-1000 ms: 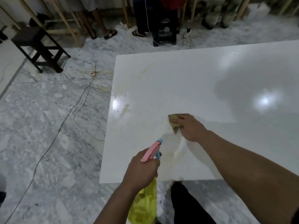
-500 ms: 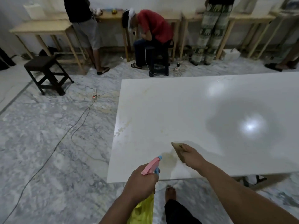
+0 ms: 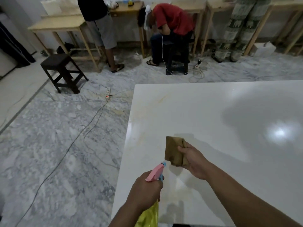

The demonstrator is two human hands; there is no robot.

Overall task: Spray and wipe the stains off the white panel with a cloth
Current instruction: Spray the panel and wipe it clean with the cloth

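A large glossy white panel fills the right half of the view. Faint yellowish stains streak its far left part, and more smears lie near its front edge. My right hand holds a folded brown cloth lifted off the panel, its face turned towards me. My left hand grips a yellow spray bottle with a pink head and blue nozzle, pointing at the panel just below the cloth.
Grey marble floor lies left of the panel, crossed by cables from a power strip. A dark stool stands at the back left. Three people are at wooden tables along the far wall.
My right hand has lifted the cloth off the panel and turned it up. The view has tilted upwards, showing more of the room. The spray bottle stays in my left hand.
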